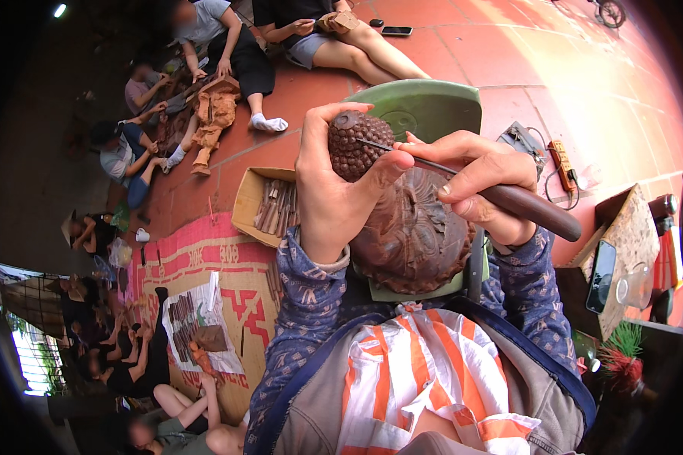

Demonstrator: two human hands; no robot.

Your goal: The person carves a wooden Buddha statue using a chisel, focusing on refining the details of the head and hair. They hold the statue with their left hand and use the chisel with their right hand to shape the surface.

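A dark brown wooden figure [413, 243] rests in front of me on a green plastic seat [448, 106]. Its head [349, 148] is covered in small round knobs, and folds are carved below. My left hand [326, 189] is wrapped round the left side of the head, thumb reaching across beneath it. In my right hand [489, 178] is a carving tool [531, 208] with a dark wooden handle and a thin metal shaft. The tool's tip touches the knobs near the top of the head. My right fingertips lie along the shaft.
At my left stands a cardboard box [249, 199] of carving tools [278, 208]. A patterned mat [182, 254] holds more tools on a white sheet. On my right are a wooden box [637, 235] with a phone [602, 277], and an orange power strip [561, 163]. Several people sit further off.
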